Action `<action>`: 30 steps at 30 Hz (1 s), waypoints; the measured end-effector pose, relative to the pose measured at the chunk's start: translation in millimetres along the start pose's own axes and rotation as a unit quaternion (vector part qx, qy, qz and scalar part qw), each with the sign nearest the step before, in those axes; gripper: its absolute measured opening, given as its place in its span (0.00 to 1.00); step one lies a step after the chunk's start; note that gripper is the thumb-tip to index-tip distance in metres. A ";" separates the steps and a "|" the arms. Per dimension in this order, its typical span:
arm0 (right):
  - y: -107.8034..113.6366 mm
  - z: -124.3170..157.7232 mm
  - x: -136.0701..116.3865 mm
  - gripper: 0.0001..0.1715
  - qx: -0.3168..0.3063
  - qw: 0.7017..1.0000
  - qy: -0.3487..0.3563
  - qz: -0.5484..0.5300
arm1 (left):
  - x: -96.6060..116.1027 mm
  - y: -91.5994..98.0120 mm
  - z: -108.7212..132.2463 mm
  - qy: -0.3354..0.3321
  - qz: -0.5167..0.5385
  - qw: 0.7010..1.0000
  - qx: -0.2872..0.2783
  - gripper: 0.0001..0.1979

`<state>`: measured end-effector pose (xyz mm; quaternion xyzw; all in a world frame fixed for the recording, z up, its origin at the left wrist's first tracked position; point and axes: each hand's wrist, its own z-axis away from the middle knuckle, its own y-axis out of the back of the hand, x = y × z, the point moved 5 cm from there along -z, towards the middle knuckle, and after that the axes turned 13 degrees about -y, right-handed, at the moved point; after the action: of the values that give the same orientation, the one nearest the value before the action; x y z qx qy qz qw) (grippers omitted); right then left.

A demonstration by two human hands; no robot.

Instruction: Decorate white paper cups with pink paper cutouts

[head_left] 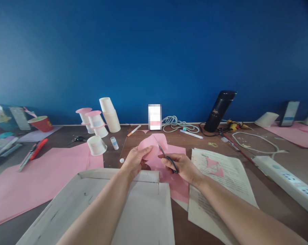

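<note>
L fingers [147,149] pinch pink ppr [151,140], R fingers [178,157] grip scissors [172,161]; cardbd [146,207] under L arm, cups [111,119] beyond

Holds pink paper [150,141] in the left hand [135,159] and dark-handled scissors [166,157] in the right hand [182,166] at a worktop [261,180], before a blue wall [154,51], with stacked white cups [111,121] and black flask [218,112].

The dark brown table [264,194] carries pink sheets [57,173] at left, a pale cardboard piece [146,214] near, printed pages [230,166] and a white power strip [275,170] at right, and a black flask [219,114] and coiled cable [178,122] at the far edge.
</note>
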<state>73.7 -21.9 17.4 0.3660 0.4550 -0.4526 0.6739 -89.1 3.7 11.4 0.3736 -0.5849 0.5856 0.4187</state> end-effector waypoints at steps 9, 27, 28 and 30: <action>0.3 1.3 -2.1 0.30 -0.005 1.000 0.000 -0.008 | 3.0 -0.7 1.3 -0.006 -0.007 1.000 -0.001 0.18; 0.6 -0.1 -1.3 0.32 -0.005 1.000 -0.005 0.001 | 2.6 4.0 -0.6 -0.010 -0.026 1.000 0.007 0.22; 0.7 -0.1 -1.3 0.32 -0.003 1.000 -0.006 0.001 | 2.9 4.0 -0.7 -0.011 -0.025 1.000 0.008 0.22; 0.7 0.0 -1.1 0.31 0.000 1.000 -0.010 0.001 | 3.4 4.4 -1.0 -0.013 -0.024 1.000 0.013 0.21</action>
<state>74.2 -21.4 18.5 0.3619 0.4483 -0.4552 0.6789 -94.4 5.0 12.9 0.4010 -0.5733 0.5780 0.4200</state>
